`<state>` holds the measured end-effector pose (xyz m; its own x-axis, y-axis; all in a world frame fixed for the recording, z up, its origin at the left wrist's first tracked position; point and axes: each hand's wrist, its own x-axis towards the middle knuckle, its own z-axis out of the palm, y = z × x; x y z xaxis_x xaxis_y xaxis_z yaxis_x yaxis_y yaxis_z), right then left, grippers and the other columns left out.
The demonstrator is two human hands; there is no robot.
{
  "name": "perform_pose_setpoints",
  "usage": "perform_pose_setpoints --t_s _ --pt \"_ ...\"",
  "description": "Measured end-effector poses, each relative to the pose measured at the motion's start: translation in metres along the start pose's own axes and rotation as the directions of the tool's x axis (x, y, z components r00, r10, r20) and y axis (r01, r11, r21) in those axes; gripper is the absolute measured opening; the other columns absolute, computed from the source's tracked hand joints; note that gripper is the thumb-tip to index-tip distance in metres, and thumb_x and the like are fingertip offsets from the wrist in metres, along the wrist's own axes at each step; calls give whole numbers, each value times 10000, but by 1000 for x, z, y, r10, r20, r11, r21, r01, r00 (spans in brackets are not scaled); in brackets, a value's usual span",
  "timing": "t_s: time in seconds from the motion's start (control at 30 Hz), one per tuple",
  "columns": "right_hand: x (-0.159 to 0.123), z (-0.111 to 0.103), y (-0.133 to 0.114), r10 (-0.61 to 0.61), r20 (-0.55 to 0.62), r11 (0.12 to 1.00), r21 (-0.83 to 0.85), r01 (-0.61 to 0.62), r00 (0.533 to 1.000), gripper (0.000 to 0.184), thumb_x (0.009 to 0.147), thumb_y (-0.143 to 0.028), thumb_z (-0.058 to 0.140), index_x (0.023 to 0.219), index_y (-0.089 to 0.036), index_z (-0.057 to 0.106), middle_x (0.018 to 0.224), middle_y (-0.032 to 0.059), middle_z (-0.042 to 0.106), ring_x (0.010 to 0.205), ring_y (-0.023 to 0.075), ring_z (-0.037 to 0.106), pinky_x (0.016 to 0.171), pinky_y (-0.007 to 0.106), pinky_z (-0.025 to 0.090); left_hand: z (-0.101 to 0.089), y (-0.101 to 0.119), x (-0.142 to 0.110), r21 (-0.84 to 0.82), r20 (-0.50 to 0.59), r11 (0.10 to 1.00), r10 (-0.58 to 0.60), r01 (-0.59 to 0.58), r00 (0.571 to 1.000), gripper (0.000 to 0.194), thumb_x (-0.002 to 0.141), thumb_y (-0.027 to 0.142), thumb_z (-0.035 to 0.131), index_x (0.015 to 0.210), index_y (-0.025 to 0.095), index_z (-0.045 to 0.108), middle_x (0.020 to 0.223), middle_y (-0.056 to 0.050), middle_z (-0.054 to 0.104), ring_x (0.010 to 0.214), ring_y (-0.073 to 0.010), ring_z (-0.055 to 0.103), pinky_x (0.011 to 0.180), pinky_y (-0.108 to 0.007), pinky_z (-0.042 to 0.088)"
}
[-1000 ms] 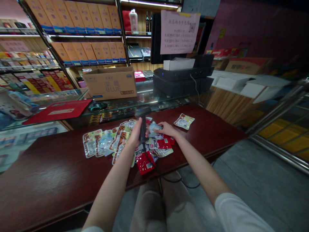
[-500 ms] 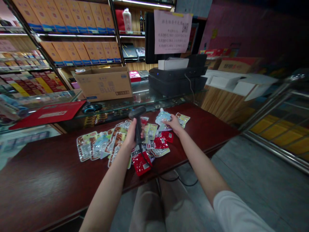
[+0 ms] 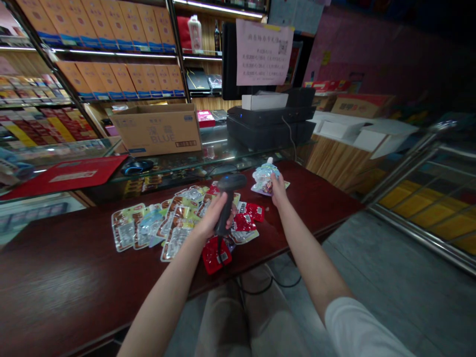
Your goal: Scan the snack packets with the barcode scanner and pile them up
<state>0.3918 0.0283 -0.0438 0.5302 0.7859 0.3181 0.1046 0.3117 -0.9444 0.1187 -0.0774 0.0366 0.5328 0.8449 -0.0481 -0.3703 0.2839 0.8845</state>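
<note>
My left hand (image 3: 211,215) is closed around the handle of a black barcode scanner (image 3: 226,206), its head turned toward the right. A cable runs down from the handle past the table edge. Between the fingers and thumb of my right hand (image 3: 278,192) is a light-blue spouted pouch (image 3: 266,176), its spout pointing up. Another flat packet lies partly hidden behind that hand. Under and left of the scanner spread several clear-and-brown snack packets (image 3: 178,225). Red packets (image 3: 216,255) lie among them, near the table's front edge and right of the scanner.
The dark red wooden table (image 3: 70,277) meets a glass counter holding a cardboard box (image 3: 156,131), a mouse (image 3: 139,166) and a red folder (image 3: 70,173). A monitor with a paper notice (image 3: 263,54) stands behind. Metal railing (image 3: 416,233) is at the right.
My right hand has moved the spouted pouch right and slightly up, away from the packets. The scanner in my left hand has shifted right, and its head has swung toward the pouch.
</note>
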Motion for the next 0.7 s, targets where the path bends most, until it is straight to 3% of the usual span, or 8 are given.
perform_pose_setpoints --t_s 0.23,0.47,0.6,0.7 --pt "-2 1 -2 3 -5 999 -34 -3 1000 656 854 -724 407 1271 -240 554 1173 94 679 1039 222 671 898 381 556 1 -12 4 96 54 994 47 -52 997 561 752 696 679 911 212 441 601 65 548 342 -74 441 311 -200 354" --pt "-2 1 -3 -25 -9 997 -80 24 1000 691 820 -763 409 1268 -258 555 1142 86 684 1004 230 670 855 391 567 -1 -13 5 87 71 995 40 -46 997 570 742 700 686 919 212 450 594 71 536 337 -68 423 309 -197 347" --pt "-2 -1 -6 -21 -16 996 -88 20 1000 618 866 -671 409 1278 -226 528 1157 91 666 1068 235 639 941 400 522 0 -13 5 80 49 995 51 -55 997 578 730 716 687 876 210 449 579 66 530 333 -70 423 303 -196 330" --pt "-2 -8 -10 -17 -106 988 -156 1 994 524 848 -543 509 1255 -212 511 1170 99 655 1087 247 619 987 408 481 -1 -10 4 78 37 995 56 -59 998 587 714 729 692 849 203 469 541 67 504 341 -81 434 309 -202 330"
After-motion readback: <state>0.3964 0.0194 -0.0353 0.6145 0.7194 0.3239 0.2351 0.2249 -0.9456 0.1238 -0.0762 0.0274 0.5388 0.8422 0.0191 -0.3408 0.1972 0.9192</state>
